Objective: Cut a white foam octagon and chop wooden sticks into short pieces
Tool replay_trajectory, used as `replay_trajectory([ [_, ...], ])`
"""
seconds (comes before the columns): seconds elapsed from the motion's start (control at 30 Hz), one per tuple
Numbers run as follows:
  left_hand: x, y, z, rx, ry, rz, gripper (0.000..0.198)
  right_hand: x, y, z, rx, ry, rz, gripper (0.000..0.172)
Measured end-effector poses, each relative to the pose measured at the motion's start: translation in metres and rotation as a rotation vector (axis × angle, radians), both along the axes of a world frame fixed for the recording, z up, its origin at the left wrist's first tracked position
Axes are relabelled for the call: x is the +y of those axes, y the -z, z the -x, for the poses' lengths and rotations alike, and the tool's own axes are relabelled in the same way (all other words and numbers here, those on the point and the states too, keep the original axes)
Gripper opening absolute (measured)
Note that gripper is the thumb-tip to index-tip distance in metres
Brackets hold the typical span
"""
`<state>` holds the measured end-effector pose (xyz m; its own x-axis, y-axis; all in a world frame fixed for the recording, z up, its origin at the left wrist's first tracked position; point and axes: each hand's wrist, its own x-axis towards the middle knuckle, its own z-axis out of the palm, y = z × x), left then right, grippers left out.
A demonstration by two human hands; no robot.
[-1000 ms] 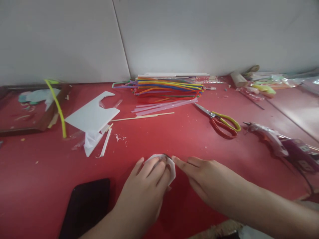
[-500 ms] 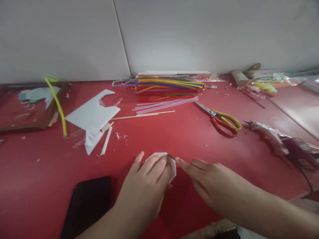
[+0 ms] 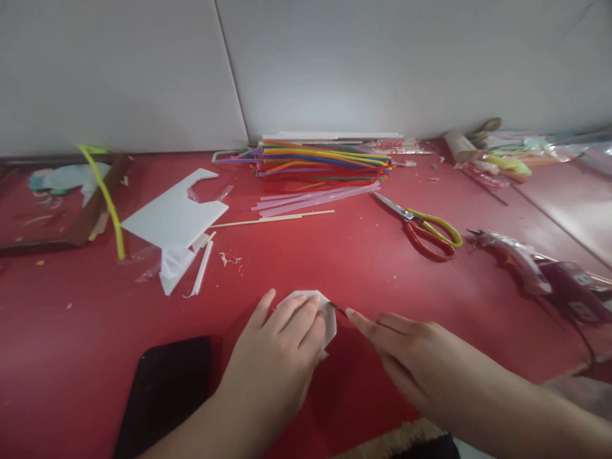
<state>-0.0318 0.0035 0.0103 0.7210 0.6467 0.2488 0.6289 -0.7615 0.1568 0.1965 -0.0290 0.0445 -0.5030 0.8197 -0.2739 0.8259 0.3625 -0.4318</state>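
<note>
Seen from the head camera, the left hand point(image 3: 282, 347), fingers slightly spread, steadies a many-sided white piece point(image 3: 331, 326) on the red counter point(image 3: 344, 255); the right hand point(image 3: 406, 350) grips a thin dark blade point(image 3: 338, 310) at its edge. The angular outline appears largely shaped; whether trimming remains is unclear.

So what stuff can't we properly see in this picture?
All in the head view:
- White piece: its middle is hidden under the left hand.
- Thin dark tool: its rear end is hidden by the right hand.
- Black slab: cut off by the bottom edge.
- Purple box: its markings are too blurred to read.
</note>
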Motion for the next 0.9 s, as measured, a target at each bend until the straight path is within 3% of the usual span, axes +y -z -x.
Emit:
replay_trajectory([
  [0.3,0.003,-0.001,0.000,0.011,0.030,0.017,0.034,-0.011,-0.007,-0.001,-0.039,0.053,0.073,0.067],
  [0.6,0.003,0.011,0.003,0.034,0.058,-0.060,0.039,-0.026,0.001,-0.015,0.037,0.179,0.054,0.062],
  [0.9,-0.012,0.000,-0.002,0.153,-0.015,-0.162,0.049,-0.016,0.003,-0.015,0.082,0.232,0.002,0.059],
])
